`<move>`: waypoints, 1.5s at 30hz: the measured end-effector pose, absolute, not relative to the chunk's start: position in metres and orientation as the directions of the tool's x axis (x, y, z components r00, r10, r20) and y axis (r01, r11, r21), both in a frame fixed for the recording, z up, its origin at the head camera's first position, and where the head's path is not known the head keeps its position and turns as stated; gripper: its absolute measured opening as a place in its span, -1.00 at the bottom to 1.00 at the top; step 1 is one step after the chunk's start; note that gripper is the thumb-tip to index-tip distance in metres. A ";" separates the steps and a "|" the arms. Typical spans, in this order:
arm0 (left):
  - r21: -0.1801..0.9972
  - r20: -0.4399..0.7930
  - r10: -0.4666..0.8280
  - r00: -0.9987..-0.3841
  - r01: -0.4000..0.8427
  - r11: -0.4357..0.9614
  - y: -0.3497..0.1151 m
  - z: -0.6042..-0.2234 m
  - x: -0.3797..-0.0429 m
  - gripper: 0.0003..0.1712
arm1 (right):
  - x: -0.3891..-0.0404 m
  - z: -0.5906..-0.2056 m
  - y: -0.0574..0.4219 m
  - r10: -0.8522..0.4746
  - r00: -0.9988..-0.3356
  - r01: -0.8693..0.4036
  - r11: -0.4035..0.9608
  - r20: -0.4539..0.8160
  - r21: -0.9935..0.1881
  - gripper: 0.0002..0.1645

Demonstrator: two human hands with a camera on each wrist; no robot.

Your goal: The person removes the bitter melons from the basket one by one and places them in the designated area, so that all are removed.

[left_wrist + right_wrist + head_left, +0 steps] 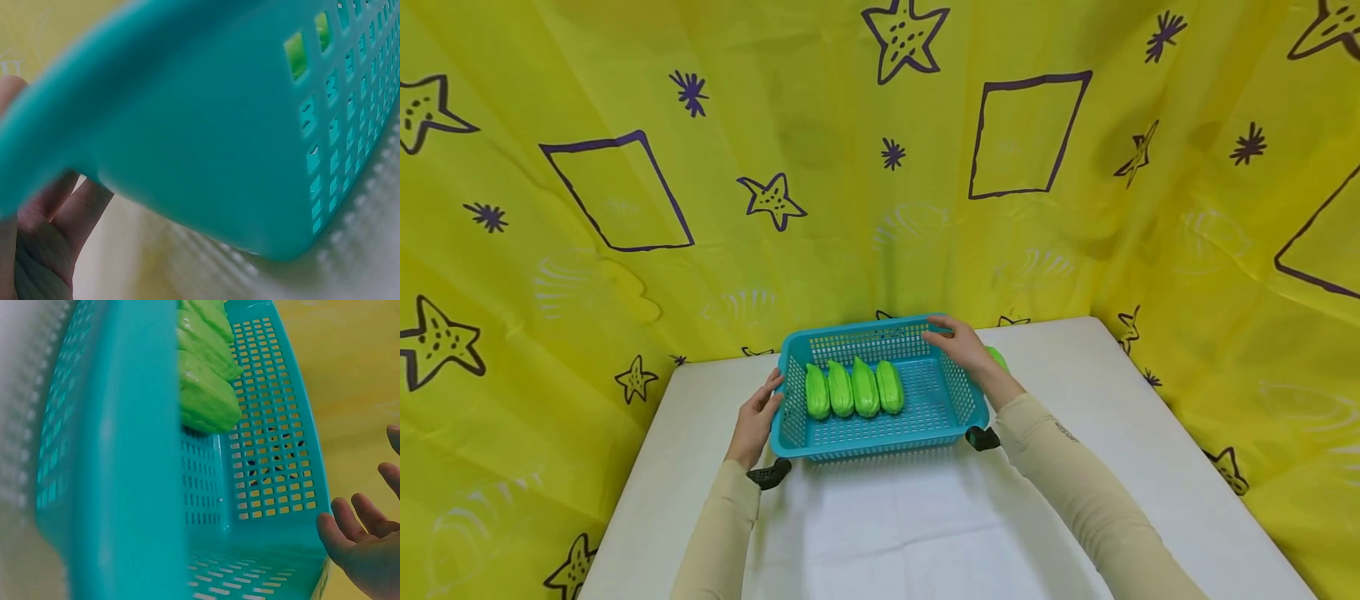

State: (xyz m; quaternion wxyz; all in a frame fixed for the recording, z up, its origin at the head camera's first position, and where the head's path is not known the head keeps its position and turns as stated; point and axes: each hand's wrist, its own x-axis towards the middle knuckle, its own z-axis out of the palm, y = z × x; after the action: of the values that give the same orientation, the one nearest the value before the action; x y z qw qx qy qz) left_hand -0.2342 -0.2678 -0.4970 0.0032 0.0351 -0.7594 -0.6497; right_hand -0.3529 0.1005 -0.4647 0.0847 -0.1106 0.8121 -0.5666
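Note:
A blue-green plastic basket (880, 442) with gridded walls stands before me on the white table. Inside its left half, several light-green, ridged, elongated vegetables (865, 392) lie side by side. My left hand (756, 421) is at the basket's left end, fingers extended against its outer side. In the left wrist view, the basket rim (69, 112) hides part of those fingers (84, 212). Over the far right corner is my right hand (962, 346), its fingers spread and loosely bent. The right wrist view has this hand's fingertips (325, 528) right at the rim, nothing between them.
A bright green object (997, 358) shows behind my right wrist, mostly hidden. Yellow curtains (835, 267) with drawn stars and frames enclose the back and sides. White table surface (910, 533) extends in front of the basket. Dark wrist-camera mounts (769, 474) sit close to its front corners.

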 end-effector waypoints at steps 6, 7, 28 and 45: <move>0.986 -0.030 -0.050 -0.998 -0.038 0.162 -0.268 -0.498 -0.235 -0.45 | -0.359 -0.463 0.094 -0.275 -0.961 -0.063 0.340 -0.035 -0.938 -0.34; 0.986 -0.029 -0.052 -0.998 -0.037 0.163 -0.268 -0.498 -0.235 -0.45 | -0.360 -0.462 0.093 -0.269 -0.962 -0.058 0.344 -0.039 -0.937 -0.34; 0.989 -0.008 -0.052 -0.999 -0.015 0.150 -0.269 -0.500 -0.236 -0.47 | -0.373 -0.483 0.067 -0.340 -0.929 0.005 0.389 -0.148 -0.921 -0.36; 0.991 -0.013 -0.051 -0.999 -0.020 0.135 -0.272 -0.509 -0.241 -0.47 | -0.367 -0.498 0.042 -0.481 -0.788 0.143 0.466 -0.385 -0.873 -0.40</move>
State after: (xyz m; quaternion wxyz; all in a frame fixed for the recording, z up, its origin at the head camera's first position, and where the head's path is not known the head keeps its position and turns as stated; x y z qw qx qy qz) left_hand -0.2406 -0.2718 -0.5089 0.0120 0.0234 -0.7532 -0.6573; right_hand -0.3672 0.0420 -0.4980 0.3082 -0.1059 0.7986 -0.5059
